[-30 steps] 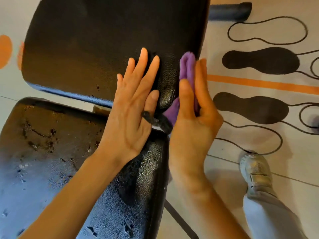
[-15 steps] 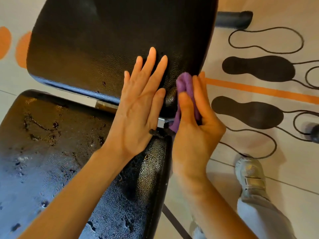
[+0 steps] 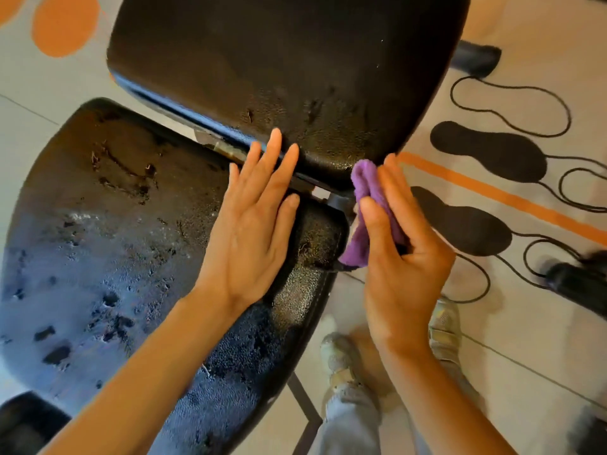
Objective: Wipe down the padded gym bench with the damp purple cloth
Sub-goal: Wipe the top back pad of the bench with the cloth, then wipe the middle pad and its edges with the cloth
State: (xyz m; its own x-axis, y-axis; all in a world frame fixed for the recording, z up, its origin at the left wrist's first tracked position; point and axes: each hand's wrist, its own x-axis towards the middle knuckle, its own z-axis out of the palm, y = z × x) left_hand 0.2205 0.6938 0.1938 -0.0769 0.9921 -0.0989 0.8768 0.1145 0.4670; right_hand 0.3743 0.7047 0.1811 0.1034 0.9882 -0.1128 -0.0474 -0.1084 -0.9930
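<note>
The black padded gym bench has a back pad (image 3: 279, 60) above and a worn, cracked seat pad (image 3: 108, 231) below, with a narrow gap and metal bracket between them. My left hand (image 3: 253, 224) lies flat with straight fingers across the seat's far corner, fingertips reaching the back pad's lower edge. My right hand (image 3: 400, 254) grips the folded purple cloth (image 3: 364, 205) and holds it against the right side of the bench, at the gap between the two pads. The cloth's lower part is partly hidden behind my thumb.
The floor (image 3: 492, 323) to the right carries black footprint markings (image 3: 486, 156) and an orange stripe (image 3: 492, 192). My two shoes (image 3: 341, 362) stand beside the bench's right edge. A dark bench foot (image 3: 476, 57) shows at upper right, another dark object (image 3: 578, 280) at right.
My right hand has slid the cloth down the back pad's right edge toward the gap above the seat. My left hand has drawn back from the back pad onto the seat's far corner.
</note>
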